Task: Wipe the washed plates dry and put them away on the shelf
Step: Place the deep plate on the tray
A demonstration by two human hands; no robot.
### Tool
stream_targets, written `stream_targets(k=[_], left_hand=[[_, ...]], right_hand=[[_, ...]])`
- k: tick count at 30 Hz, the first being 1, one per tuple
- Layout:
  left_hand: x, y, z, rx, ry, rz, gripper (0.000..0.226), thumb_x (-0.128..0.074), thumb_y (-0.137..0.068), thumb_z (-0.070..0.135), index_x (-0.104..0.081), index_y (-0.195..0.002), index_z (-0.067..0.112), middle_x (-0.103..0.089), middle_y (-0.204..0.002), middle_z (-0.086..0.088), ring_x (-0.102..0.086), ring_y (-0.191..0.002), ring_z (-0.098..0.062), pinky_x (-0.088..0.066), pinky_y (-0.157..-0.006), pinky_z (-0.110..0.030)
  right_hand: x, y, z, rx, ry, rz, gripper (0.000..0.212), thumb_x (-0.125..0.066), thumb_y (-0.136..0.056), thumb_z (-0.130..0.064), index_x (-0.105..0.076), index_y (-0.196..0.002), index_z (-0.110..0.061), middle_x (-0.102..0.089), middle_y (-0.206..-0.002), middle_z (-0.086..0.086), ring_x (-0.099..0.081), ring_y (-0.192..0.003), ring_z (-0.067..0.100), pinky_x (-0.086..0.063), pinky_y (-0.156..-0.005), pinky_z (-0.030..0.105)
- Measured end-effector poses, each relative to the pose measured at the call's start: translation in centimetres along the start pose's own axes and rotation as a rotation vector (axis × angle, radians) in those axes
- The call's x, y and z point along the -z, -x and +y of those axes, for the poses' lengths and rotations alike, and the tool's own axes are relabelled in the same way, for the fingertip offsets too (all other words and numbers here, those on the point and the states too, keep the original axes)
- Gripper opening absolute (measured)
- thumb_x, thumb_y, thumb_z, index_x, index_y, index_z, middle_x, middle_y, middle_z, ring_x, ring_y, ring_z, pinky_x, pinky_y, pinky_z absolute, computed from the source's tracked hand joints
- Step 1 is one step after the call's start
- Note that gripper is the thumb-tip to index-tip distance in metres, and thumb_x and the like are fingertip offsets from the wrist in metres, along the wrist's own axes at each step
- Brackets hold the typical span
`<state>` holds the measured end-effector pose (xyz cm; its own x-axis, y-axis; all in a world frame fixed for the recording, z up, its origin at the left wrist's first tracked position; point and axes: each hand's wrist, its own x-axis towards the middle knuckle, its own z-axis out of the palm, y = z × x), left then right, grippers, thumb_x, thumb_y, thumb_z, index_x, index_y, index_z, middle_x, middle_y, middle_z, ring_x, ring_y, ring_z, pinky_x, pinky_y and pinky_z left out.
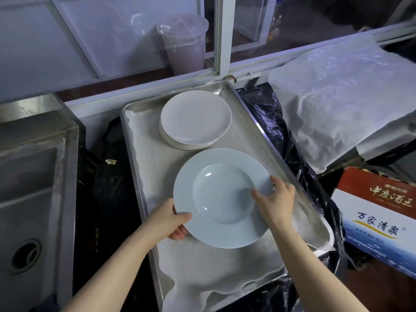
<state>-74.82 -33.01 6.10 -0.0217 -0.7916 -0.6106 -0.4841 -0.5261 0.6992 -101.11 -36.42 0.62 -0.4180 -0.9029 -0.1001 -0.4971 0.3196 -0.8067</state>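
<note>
A large pale blue deep plate with a wide rim is held just above a metal tray lined with a white mesh cloth. My left hand grips the plate's near-left rim, thumb on top. My right hand holds the right rim, thumb resting inside. At the tray's far end sits a stack of several smaller white plates.
A steel sink with a drain lies to the left. Black plastic sheeting surrounds the tray. A white cloth-covered surface is at the right, a printed cardboard box below it. A lidded plastic cup stands behind the window frame.
</note>
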Motion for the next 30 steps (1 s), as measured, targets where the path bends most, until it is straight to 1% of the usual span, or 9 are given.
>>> stream_targets(k=[5, 9, 14, 16, 18, 20, 25, 28, 30], left_hand=[[0.0, -0.7, -0.6, -0.014, -0.024, 0.011, 0.010, -0.061, -0.089, 0.017, -0.056, -0.092, 0.026, -0.071, -0.061, -0.005, -0.067, -0.051, -0.015, -0.050, -0.047, -0.023], [0.3, -1.4, -1.4, 0.002, -0.071, 0.033, 0.016, -0.067, -0.085, 0.027, -0.054, -0.095, 0.026, -0.072, -0.072, -0.006, -0.069, -0.057, -0.016, -0.053, -0.050, -0.024], [0.7, -1.9, -2.5, 0.025, -0.148, 0.131, 0.035, -0.071, -0.081, 0.040, -0.050, -0.093, 0.016, -0.067, -0.086, -0.003, -0.070, -0.060, -0.011, -0.053, -0.051, -0.022], [0.7, -2.1, -2.6, -0.005, -0.097, 0.203, 0.036, -0.071, -0.082, 0.040, -0.048, -0.098, 0.017, -0.064, -0.093, 0.002, -0.070, -0.073, -0.015, -0.060, -0.064, -0.033], [0.6, -2.4, -2.5, -0.030, -0.005, 0.249, 0.040, -0.071, -0.083, 0.040, -0.047, -0.108, 0.021, -0.061, -0.100, 0.008, -0.065, -0.090, -0.015, -0.057, -0.082, -0.042], [0.3, -2.6, -2.2, -0.019, 0.093, 0.257, 0.041, -0.070, -0.083, 0.041, -0.047, -0.114, 0.024, -0.062, -0.105, 0.010, -0.062, -0.096, -0.014, -0.053, -0.090, -0.043], [-0.7, -3.1, -1.2, 0.037, 0.339, 0.220, 0.032, -0.075, -0.083, 0.030, -0.060, -0.108, 0.015, -0.070, -0.103, -0.001, -0.065, -0.096, -0.021, -0.054, -0.085, -0.039], [-1.0, -3.1, -0.7, 0.011, 0.352, 0.211, 0.021, -0.079, -0.079, 0.021, -0.067, -0.097, 0.016, -0.074, -0.094, -0.002, -0.068, -0.090, -0.019, -0.052, -0.075, -0.030], [-1.4, -2.9, -0.6, 0.015, 0.380, 0.228, 0.022, -0.079, -0.078, 0.015, -0.069, -0.097, 0.015, -0.074, -0.094, -0.003, -0.069, -0.091, -0.021, -0.052, -0.076, -0.030]], right_hand=[[-0.1, -0.1, -0.1, 0.016, -0.003, 0.019, 0.067, -0.080, -0.071, -0.024, -0.053, -0.131, -0.011, -0.037, -0.111, 0.001, -0.037, -0.105, 0.011, -0.026, -0.095, 0.015], [-0.2, 0.0, -0.1, 0.018, -0.006, 0.018, 0.067, -0.080, -0.071, -0.025, -0.053, -0.131, -0.013, -0.039, -0.114, 0.002, -0.039, -0.118, 0.023, -0.027, -0.098, 0.019], [0.1, -0.4, 0.1, -0.016, -0.012, -0.069, 0.070, -0.078, -0.073, -0.030, -0.049, -0.135, -0.014, -0.052, -0.129, 0.010, -0.041, -0.125, 0.027, -0.035, -0.108, 0.043], [0.3, -0.8, 0.3, -0.038, -0.025, -0.130, 0.065, -0.078, -0.073, -0.034, -0.053, -0.130, -0.014, -0.058, -0.124, 0.010, -0.050, -0.118, 0.029, -0.042, -0.101, 0.048], [0.5, -1.2, 0.4, -0.068, -0.014, -0.161, 0.060, -0.077, -0.072, -0.038, -0.058, -0.124, -0.015, -0.061, -0.118, 0.010, -0.055, -0.113, 0.029, -0.046, -0.096, 0.047], [0.5, -1.3, 0.3, -0.097, -0.013, -0.167, 0.054, -0.078, -0.072, -0.041, -0.062, -0.115, -0.013, -0.063, -0.112, 0.011, -0.057, -0.109, 0.029, -0.049, -0.092, 0.045], [0.2, -1.8, -0.3, -0.213, -0.011, -0.188, 0.063, -0.081, -0.063, -0.048, -0.060, -0.110, -0.013, -0.064, -0.109, 0.006, -0.060, -0.102, 0.027, -0.052, -0.086, 0.041], [0.4, -1.9, -0.7, -0.251, -0.054, -0.206, 0.063, -0.085, -0.056, -0.044, -0.061, -0.106, -0.013, -0.069, -0.101, 0.003, -0.065, -0.092, 0.026, -0.055, -0.083, 0.044], [0.4, -1.6, -0.7, -0.274, -0.087, -0.200, 0.058, -0.087, -0.056, -0.038, -0.062, -0.102, -0.012, -0.070, -0.098, 0.003, -0.067, -0.086, 0.025, -0.057, -0.080, 0.044]])
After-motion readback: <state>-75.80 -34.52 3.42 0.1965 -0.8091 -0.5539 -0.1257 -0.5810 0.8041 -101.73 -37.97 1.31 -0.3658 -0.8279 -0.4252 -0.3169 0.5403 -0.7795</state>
